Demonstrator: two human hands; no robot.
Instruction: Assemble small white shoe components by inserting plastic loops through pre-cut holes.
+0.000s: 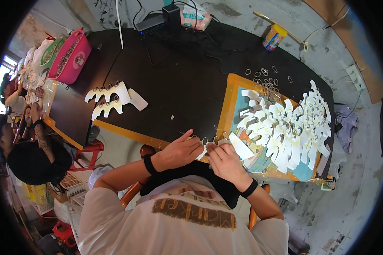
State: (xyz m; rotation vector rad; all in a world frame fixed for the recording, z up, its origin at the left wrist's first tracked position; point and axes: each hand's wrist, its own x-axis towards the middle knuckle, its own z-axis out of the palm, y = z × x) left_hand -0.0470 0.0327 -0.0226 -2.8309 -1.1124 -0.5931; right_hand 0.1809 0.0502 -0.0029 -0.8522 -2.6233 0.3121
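"Right hand (225,160) holding anything?"

"Pinching a white, scalloped, card-like strip (241,147) at the near edge of the tabletop (178,91). Left hand (182,151) is by its other end, index finger extended; I can't tell whether it grips. Both wrists angle inward."

"Which step?"

"Seemingly fitting silver oval metal rings (204,140); that calls for steady alignment. Similar strips (285,136) pile rightward, loose rings (269,88) beyond."

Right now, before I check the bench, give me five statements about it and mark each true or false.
1. The right hand grips a white piece, the left hand beside it. True.
2. Both wrists are bare. False: each wears a black band.
3. Loose rings lie beyond the heap of white pieces. True.
4. That heap lies left of both hands. False: it lies to their right.
5. A pink basket stands beside a green basket. True.
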